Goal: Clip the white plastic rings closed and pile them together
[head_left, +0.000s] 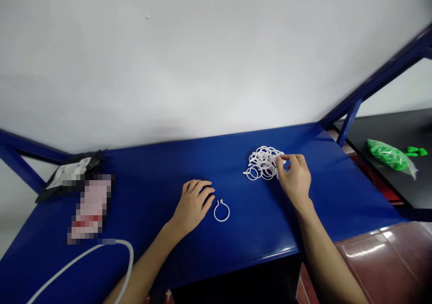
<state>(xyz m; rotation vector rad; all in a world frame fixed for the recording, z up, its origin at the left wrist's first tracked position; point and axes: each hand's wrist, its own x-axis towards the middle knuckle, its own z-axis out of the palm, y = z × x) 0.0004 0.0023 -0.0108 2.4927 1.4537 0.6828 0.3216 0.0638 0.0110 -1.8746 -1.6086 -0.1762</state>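
My left hand (193, 203) lies on the blue tabletop (162, 164) with its fingers spread and nothing in them. Just right of its fingertips is a single white ring (222, 211) with a small clasp-like tab at its top. Farther right, a tangled pile of similar white rings (265, 162) lies on the surface. At the pile's right edge my right hand (294, 178) is closed in a pinch, thumb and forefinger on one of the rings. Part of that ring is hidden by the fingers.
A black package with a white label (72, 173) and a pixelated pink item (91, 205) lie at left. A white cable (81, 259) loops across the lower left. Blue frame bars (349, 123) flank the table. On a dark table at right sits a bag of green pieces (388, 154).
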